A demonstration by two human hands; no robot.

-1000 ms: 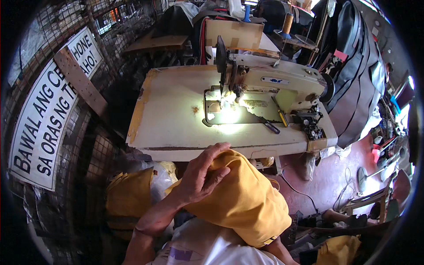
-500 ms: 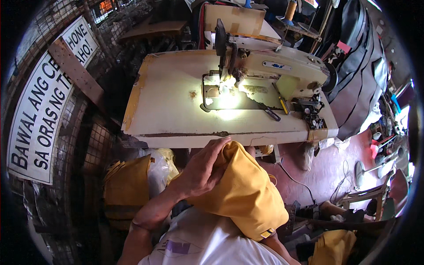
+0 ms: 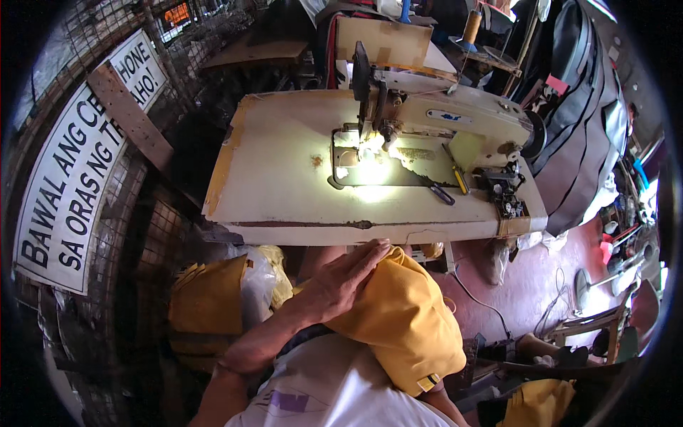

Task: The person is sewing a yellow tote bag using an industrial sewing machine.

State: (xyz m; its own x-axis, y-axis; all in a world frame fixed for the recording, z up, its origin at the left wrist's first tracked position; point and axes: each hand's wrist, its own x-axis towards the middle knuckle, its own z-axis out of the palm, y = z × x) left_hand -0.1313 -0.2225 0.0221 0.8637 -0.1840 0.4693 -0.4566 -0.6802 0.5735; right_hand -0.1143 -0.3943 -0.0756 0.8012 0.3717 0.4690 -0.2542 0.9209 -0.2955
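Note:
A yellow fabric bag [image 3: 409, 320] is held up over my lap, bulging, with a small light-and-dark tag near its lower edge. At its upper left, my left hand [image 3: 345, 281] grips the cloth, fingers long and close together along the gathered top and the thumb hidden. My right forearm comes up beneath the bag's lower right; my right hand is hidden by the cloth. Just beyond stands a sewing machine [image 3: 459, 117] on a worn pale table [image 3: 277, 164]. Its lamp lights the needle area. Dark-handled snips [image 3: 441, 193] and a yellow-handled tool [image 3: 460, 178] lie by the machine bed.
More yellow fabric pieces [image 3: 206, 295] and clear plastic [image 3: 260, 288] are heaped at the left. Another yellow piece [image 3: 541, 403] lies low at the right. A thread cone [image 3: 472, 27] stands behind the machine. Dark grey material [image 3: 576, 135] hangs at the right. A cord [image 3: 473, 295] trails over the floor.
The bag's gathered top and my left hand sit slightly lower and farther right in the picture. The table and machine have also shifted slightly as the view moved. My left hand keeps its hold.

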